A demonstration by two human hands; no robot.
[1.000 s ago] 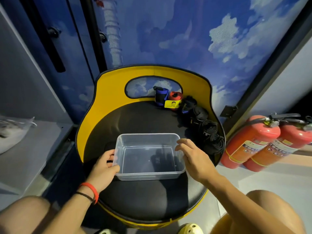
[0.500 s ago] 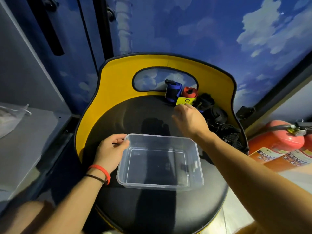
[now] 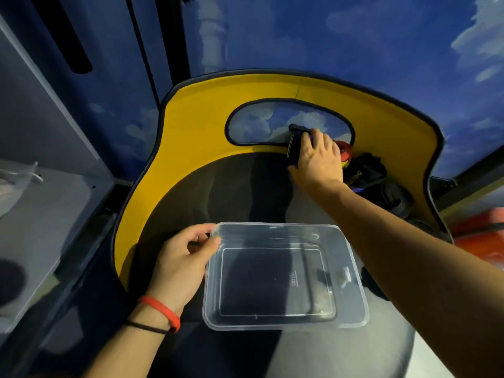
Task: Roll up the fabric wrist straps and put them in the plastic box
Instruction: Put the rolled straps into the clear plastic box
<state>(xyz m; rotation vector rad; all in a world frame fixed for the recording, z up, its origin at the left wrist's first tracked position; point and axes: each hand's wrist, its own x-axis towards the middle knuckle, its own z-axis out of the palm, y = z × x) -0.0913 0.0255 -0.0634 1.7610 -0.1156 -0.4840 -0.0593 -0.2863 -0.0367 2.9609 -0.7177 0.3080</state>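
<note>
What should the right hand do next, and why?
Probably lift the blue strap clear of the seat back and bring it toward the plastic box. The right hand grips it, the box looks empty, and the left hand holds its corner.

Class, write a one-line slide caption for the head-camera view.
Right hand grips a blue wrist strap by the yellow chair back; left hand holds the empty plastic box.
</note>
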